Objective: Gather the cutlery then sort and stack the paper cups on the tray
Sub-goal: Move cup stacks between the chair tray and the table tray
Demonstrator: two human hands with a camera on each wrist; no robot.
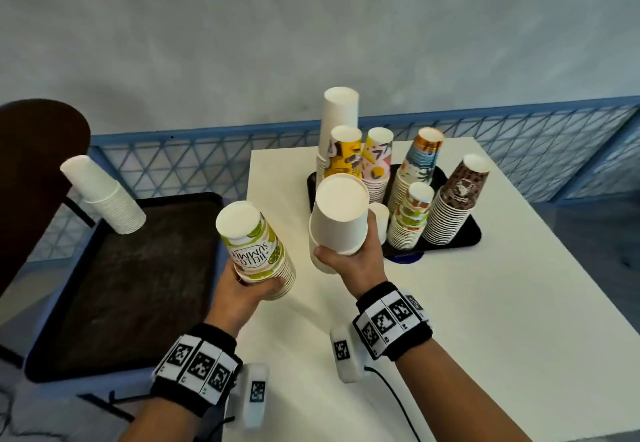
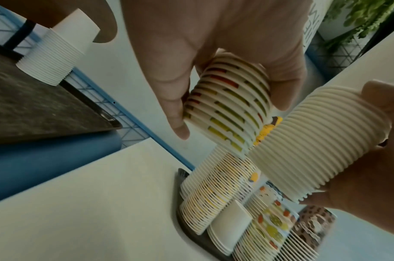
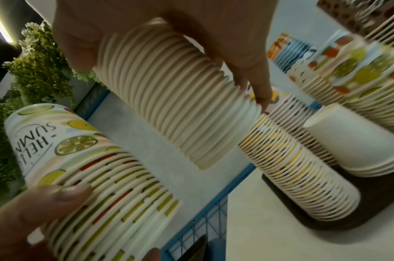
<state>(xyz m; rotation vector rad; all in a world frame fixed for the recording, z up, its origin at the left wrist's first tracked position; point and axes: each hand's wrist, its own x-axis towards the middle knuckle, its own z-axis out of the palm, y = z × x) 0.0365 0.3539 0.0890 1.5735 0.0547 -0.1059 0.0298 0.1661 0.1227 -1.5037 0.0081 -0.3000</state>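
White paper fills the right hand (image 1: 353,261), its fingers and thumb wrapped round the lower rims of a plain stack (image 1: 337,219) held bottom-up over the table's (image 1: 485,320) near-left part, just short of the black tray (image 1: 474,233). Beside it the left hand (image 1: 242,292) grips a lime stack (image 1: 254,244) printed "HELLO SUMMER", also bottom-up, at the table's left edge. Both stacks tilt, their long axes leaning toward the camera. The tray lies directly beyond the right hand, at the table's far side, crowded with upturned stacks: a tall white one (image 1: 337,122) at its far-left corner, a brown one (image 1: 457,199) at its right edge, and a matching lime stack (image 1: 412,219) toward its near edge. The right hand is the nearer to the tray, so its load probably goes down first, likely onto the short white stack (image 1: 380,216) at the near edge. Another white stack (image 1: 104,195) stands apart on the dark side tray (image 1: 114,285). No cutlery is in view.
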